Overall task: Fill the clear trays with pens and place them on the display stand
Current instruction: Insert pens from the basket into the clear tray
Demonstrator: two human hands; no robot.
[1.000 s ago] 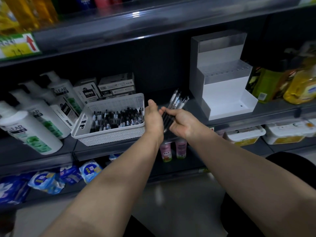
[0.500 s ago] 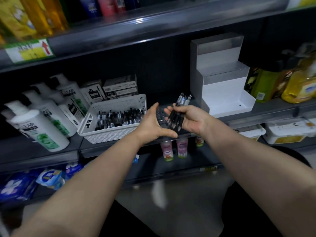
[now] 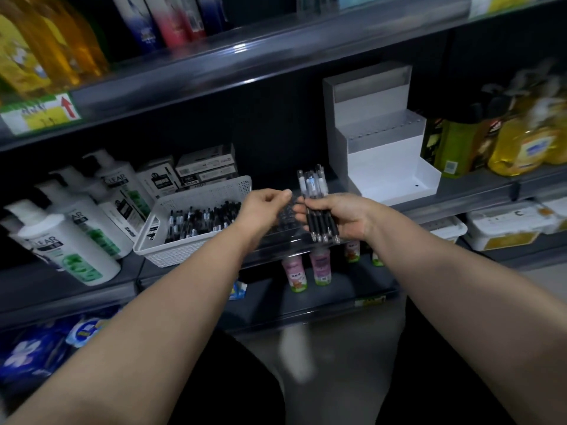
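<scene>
Centre frame, I've got the right hand (image 3: 340, 216) wrapped round a bunch of black pens (image 3: 317, 207), tips down. The left hand (image 3: 265, 207) pinches the blurry clear tray (image 3: 284, 217) just beside them. Further back, left of centre, the white basket (image 3: 214, 187) holds loose pens (image 3: 202, 219). The display stand (image 3: 383, 167) sits upper right, on the same shelf.

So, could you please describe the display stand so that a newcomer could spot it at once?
Find the dark middle shelf, where a white basket holds pens. Right of the basket, left of the yellow bottles, stands the display stand. It alone is a white box stepped like stairs.
</scene>
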